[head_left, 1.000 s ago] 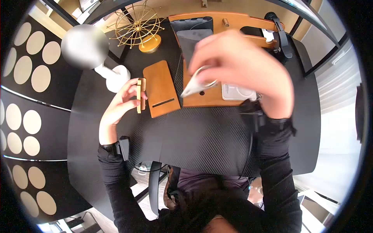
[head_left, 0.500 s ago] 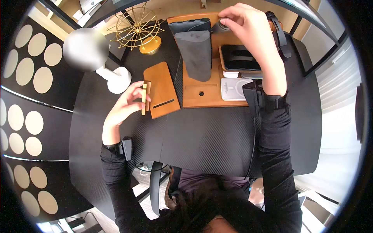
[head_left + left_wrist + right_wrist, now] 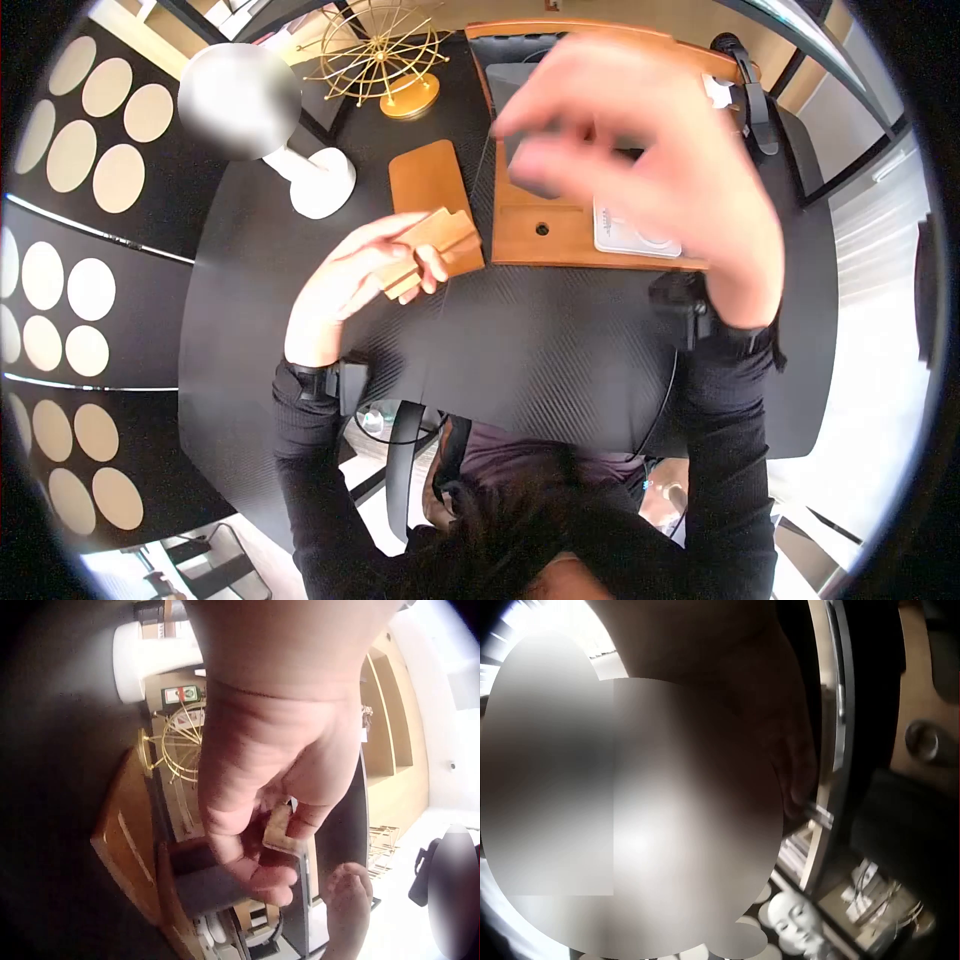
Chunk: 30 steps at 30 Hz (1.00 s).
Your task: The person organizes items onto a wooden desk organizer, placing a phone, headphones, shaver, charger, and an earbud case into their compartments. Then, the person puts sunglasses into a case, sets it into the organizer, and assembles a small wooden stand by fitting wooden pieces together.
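Thumb and fingers of the left hand (image 3: pixel 345 275) grip a small wooden block (image 3: pixel 440 240) with a stepped edge, tilted over the near end of a flat brown wooden panel (image 3: pixel 428 180). The left wrist view shows the block's end (image 3: pixel 279 827) between thumb and fingers. Blurred by motion, the right hand (image 3: pixel 650 150) hangs above a brown wooden organizer (image 3: pixel 515 240), fingers bent and thumb apart, with no held thing visible between them. It covers much of the organizer and a dark grey pouch. The right wrist view shows a round peg (image 3: pixel 928 741).
A white lamp (image 3: pixel 322 183) and a gold wheel ornament (image 3: pixel 410 97) stand at the back left. On the organizer lies a white charging pad (image 3: pixel 620 230). Black headphones (image 3: pixel 757 110) hang at its right end. Shelf frame bars cross the back corners.
The left hand has moved slightly right and turned the block so its broad face shows. The right hand, which held a ring with a pale tag, reached the peg and has come back toward the body.
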{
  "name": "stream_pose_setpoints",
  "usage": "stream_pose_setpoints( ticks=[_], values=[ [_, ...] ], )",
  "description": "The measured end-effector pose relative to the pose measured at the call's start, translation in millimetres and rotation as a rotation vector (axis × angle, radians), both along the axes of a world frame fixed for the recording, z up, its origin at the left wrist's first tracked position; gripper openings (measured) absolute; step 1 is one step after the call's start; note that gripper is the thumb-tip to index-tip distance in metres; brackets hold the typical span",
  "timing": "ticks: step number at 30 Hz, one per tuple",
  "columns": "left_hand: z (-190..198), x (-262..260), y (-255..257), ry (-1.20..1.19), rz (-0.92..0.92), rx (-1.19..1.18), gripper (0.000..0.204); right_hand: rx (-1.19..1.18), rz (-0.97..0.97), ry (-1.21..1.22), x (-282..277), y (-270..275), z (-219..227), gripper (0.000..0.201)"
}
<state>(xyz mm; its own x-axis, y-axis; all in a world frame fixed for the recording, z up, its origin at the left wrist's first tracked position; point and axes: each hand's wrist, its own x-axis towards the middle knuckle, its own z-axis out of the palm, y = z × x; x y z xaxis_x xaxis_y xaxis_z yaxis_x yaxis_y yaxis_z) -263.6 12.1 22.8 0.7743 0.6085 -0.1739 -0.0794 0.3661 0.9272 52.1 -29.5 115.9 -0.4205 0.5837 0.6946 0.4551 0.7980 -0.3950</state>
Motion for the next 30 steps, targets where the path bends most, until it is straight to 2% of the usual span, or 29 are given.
stream_pose_setpoints(
  ticks=[2, 4, 7, 8, 10, 12, 14, 15, 16, 18, 20, 21, 23, 26, 30],
  values=[
    [5.6, 12.3, -13.4, -0.053, -0.027, -0.031, 0.048, -0.061, 0.091, -0.194, -29.1, -12.0, -18.8, 0.020],
    [4.0, 16.7, -21.7, -0.130, -0.068, -0.092, 0.048, -0.114, 0.217, -0.225, -45.8, -12.0, -45.2, 0.019],
    [-6.6, 20.8, -17.9, -0.120, -0.093, -0.193, 0.045, -0.126, 0.238, -0.235, -49.4, -16.4, -58.8, 0.011],
    [-9.8, 22.8, -18.0, -0.124, -0.090, -0.191, 0.045, -0.125, 0.242, -0.238, -49.0, -19.6, -59.4, 0.011],
    [-14.4, 26.9, -17.5, -0.162, -0.008, -0.220, 0.040, 0.035, 0.111, -0.314, -46.8, -25.0, -60.6, 0.010],
    [-13.8, 29.8, -16.7, -0.171, -0.052, -0.230, 0.034, 0.023, 0.075, -0.366, -44.2, -24.3, -62.6, 0.010],
    [-16.6, 38.5, -19.1, 0.377, 0.393, 0.543, 0.037, 0.010, 0.043, -0.414, -42.3, -21.7, -65.9, 0.010],
    [-7.6, 34.4, -16.2, 0.667, 0.356, 0.815, 0.043, 0.013, -0.025, -0.415, -41.5, -18.3, -68.5, 0.010],
    [-10.0, 34.0, -17.7, 0.669, 0.357, 0.814, 0.043, 0.018, -0.092, -0.418, -40.5, -14.7, -71.4, 0.011],
    [-19.8, 33.7, -18.0, 1.006, 0.423, 1.191, 0.046, -0.012, -0.096, -0.404, -38.7, -7.8, -78.7, 0.013],
    [-23.2, 26.5, -12.8, 1.046, 0.387, 1.170, 0.042, -0.111, -0.077, -0.364, -37.5, -2.9, -85.5, 0.011],
    [-22.9, 24.0, -9.3, 1.003, 0.416, 1.082, 0.042, -0.111, -0.078, -0.364, -39.3, 0.7, -88.7, 0.011],
    [-25.4, 15.6, 2.1, 0.914, 0.465, 0.900, 0.042, -0.355, 0.018, -0.258, -47.8, 10.0, -95.3, 0.010],
    [-25.3, 2.9, 17.0, 0.824, 0.467, 0.639, 0.050, -0.469, 0.082, -0.167, -70.5, 27.1, -113.4, 0.018],
    [-12.3, 4.3, 12.0, 0.803, 0.442, 0.478, 0.058, -0.639, 0.101, -0.195, -85.6, 43.5, -124.2, 0.022]
  ],
)
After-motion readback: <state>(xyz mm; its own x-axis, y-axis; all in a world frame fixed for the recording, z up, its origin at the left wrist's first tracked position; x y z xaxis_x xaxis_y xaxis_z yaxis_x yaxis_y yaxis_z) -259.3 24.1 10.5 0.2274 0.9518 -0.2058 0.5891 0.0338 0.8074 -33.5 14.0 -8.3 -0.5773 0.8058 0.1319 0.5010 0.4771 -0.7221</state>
